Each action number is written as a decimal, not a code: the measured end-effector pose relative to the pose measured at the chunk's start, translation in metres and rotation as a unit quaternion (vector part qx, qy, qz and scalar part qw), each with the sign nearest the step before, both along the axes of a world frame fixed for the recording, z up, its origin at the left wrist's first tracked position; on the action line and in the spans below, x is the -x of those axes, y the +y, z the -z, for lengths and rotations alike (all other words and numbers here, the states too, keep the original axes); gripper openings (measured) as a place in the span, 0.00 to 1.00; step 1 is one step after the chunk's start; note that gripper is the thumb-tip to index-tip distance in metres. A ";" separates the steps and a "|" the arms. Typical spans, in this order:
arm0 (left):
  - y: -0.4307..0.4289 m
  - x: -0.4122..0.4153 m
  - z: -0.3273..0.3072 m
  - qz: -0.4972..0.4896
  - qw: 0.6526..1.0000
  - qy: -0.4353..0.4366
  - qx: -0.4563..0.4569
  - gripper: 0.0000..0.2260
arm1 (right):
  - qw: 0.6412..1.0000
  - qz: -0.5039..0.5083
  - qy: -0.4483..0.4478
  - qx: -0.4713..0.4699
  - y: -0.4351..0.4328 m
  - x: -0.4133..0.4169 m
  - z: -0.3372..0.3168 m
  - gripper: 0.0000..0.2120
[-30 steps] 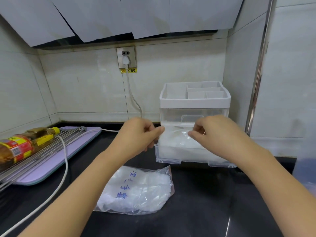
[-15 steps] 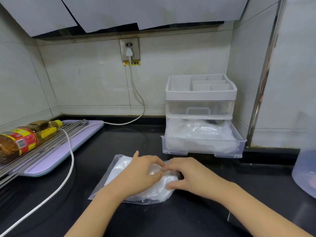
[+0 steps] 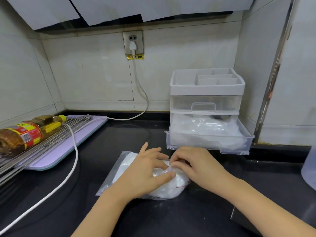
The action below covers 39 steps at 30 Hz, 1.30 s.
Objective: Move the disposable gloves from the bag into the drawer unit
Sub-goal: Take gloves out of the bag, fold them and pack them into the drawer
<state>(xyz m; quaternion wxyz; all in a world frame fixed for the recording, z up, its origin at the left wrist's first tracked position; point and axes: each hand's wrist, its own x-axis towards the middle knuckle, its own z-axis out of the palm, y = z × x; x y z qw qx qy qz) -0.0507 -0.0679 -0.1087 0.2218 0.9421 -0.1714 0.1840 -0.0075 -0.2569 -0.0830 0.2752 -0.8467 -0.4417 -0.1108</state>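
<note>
A clear plastic bag holding white disposable gloves lies on the black counter in front of me. My left hand lies over the bag, thumb and fingers pinching the plastic at its mouth. My right hand meets it from the right, fingers curled and pinching the same bunched plastic. Behind them stands the white drawer unit. Its lower clear drawer is pulled out and holds a heap of gloves. The upper drawer is closed.
A lilac board at the left carries a metal rack and a lying oil bottle. A white cable runs from the wall socket across the counter. A translucent container sits at the right edge.
Both hands came down from the open drawer to the bag on the counter. They now pinch the plastic at the bag's mouth. The drawer keeps its heap of gloves.
</note>
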 end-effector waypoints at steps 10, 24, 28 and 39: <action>0.004 0.003 -0.006 -0.024 0.996 -0.059 -0.070 0.28 | 0.973 0.010 -0.124 -0.197 -0.007 0.004 -0.015 0.07; 0.002 0.013 -0.019 -0.043 0.994 -0.035 0.095 0.20 | 0.824 0.048 0.019 -0.563 -0.045 0.002 -0.060 0.07; -0.034 0.032 -0.053 -0.009 0.965 0.003 0.264 0.17 | 0.848 0.063 -0.016 -0.525 -0.046 0.000 -0.058 0.03; -0.111 0.001 -0.082 -0.040 0.985 0.024 0.166 0.06 | 0.870 0.122 0.022 -0.477 -0.058 -0.007 -0.066 0.04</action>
